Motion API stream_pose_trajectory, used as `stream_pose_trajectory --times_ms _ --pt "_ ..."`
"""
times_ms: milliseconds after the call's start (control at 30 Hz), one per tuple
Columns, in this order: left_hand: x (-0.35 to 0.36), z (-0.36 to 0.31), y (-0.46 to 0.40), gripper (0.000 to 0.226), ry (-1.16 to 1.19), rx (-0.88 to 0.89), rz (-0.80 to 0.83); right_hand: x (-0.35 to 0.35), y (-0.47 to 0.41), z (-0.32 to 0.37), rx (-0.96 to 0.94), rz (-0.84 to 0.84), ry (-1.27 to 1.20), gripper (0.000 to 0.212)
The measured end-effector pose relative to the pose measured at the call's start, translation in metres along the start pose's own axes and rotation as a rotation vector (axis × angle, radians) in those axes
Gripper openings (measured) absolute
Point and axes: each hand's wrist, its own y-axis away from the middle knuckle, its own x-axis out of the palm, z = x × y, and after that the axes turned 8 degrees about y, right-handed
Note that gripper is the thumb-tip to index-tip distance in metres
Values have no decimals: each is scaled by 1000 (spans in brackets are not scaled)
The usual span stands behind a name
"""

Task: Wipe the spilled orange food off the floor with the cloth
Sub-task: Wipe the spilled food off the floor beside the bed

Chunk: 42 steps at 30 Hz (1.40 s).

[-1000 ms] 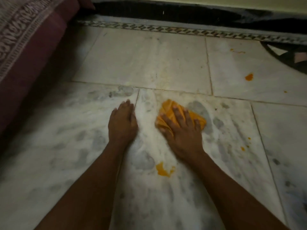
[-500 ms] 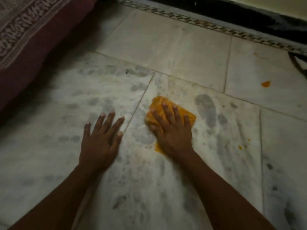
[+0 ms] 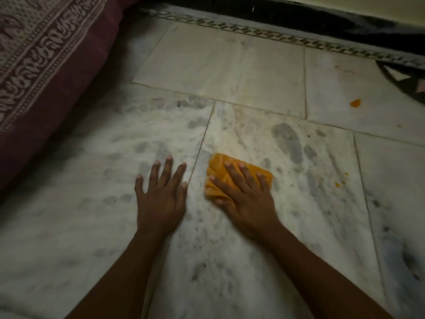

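Right hand (image 3: 247,196) is flat on the cloth (image 3: 220,176), fingers spread and straight across the folded orange pad, pressing it down onto the floor (image 3: 230,65). That grip is wide and open-palmed rather than curled, which makes sense: a broad press puts the whole pad against the marble, so a wipe takes up more. The cloth sits just right of the tile joint, near the middle of the view.

Left hand (image 3: 161,196) lies just beside it at nine o'clock, fingers splayed on bare tile, holding nothing. It looks like a prop, taking the body's weight while the other hand works.

There's more to do, I'd say. One orange blob (image 3: 355,103) sits well apart at two o'clock from the cloth, on the far tile, and a few small orange specks (image 3: 338,184) lie at three o'clock, nearer. Reaching them likely means sliding the pad rightward.

At ten o'clock a maroon patterned bedspread (image 3: 46,65) hangs to the floor. A dark patterned border (image 3: 276,38) runs along twelve o'clock.

No brand, label or readable writing anywhere.
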Motion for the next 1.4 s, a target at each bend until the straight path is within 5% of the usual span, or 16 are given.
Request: stream_pose_trajectory --times_ms 167,267,500,633,800,1033,1167,1300,1400 --pt "-2 0 2 56 30 5 -12 -9 -10 -53 454 66 11 60" --pt "4 1 -1 56 27 18 -10 3 -64 -26 662 106 -39 60" --pt "-2 3 -3 58 20 25 -11 -8 51 60 255 15 8 57" --pt "-5 1 -7 56 45 28 7 -19 82 11 414 65 58 58" --pt "-2 8 0 54 55 39 14 -6 17 24 704 98 19 63" --pt "-2 9 0 63 49 40 20 -25 112 94 221 62 19 57" --pt "-5 5 2 58 48 40 24 -35 165 79 409 39 44 55" --pt "-5 4 0 56 32 54 37 -22 104 64 697 25 75 59" --pt "-2 8 2 56 25 51 31 -7 53 76 733 33 23 62"
